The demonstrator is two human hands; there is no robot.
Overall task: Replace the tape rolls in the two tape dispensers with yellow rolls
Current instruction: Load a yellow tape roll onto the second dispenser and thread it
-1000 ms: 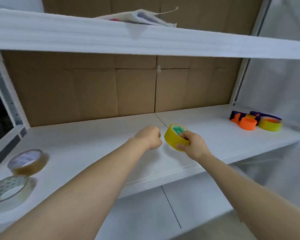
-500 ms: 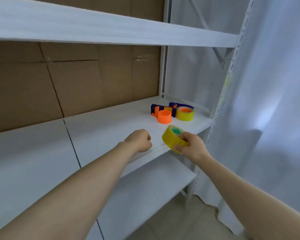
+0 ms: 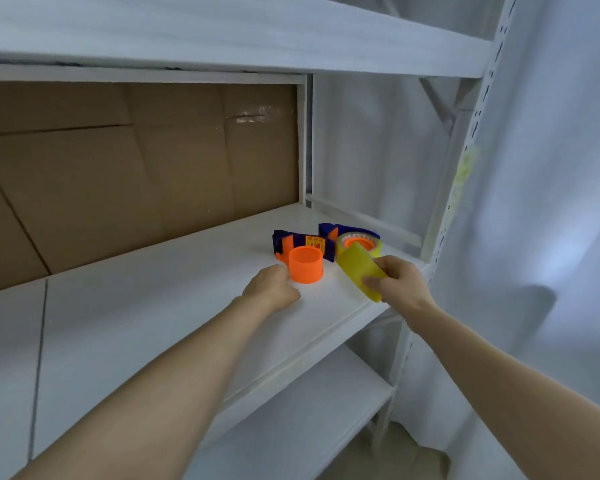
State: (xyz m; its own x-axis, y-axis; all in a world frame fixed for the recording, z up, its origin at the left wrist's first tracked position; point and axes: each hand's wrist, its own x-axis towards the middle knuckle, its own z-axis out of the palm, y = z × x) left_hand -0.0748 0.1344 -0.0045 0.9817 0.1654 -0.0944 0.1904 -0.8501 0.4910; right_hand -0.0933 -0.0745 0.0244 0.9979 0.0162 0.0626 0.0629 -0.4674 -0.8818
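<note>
Right hand [image 3: 400, 284] grips yellow roll [image 3: 357, 270] above front right corner of shelf [image 3: 153, 306], evidently for loading; left hand [image 3: 271, 289], curled and empty, sits beside bare orange hub [image 3: 305, 265] of nearer dispenser [image 3: 314, 244].

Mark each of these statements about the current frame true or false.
1. The right hand holds a yellow tape roll. True.
2. The left hand grips a clear tape roll. False: its curled fingers hold nothing.
3. Both tape dispensers carry rolls. False: the nearer dispenser has a bare orange hub; only the farther dispenser carries a loaded yellow roll.
4. The dispensers lie on a white shelf. True.
</note>
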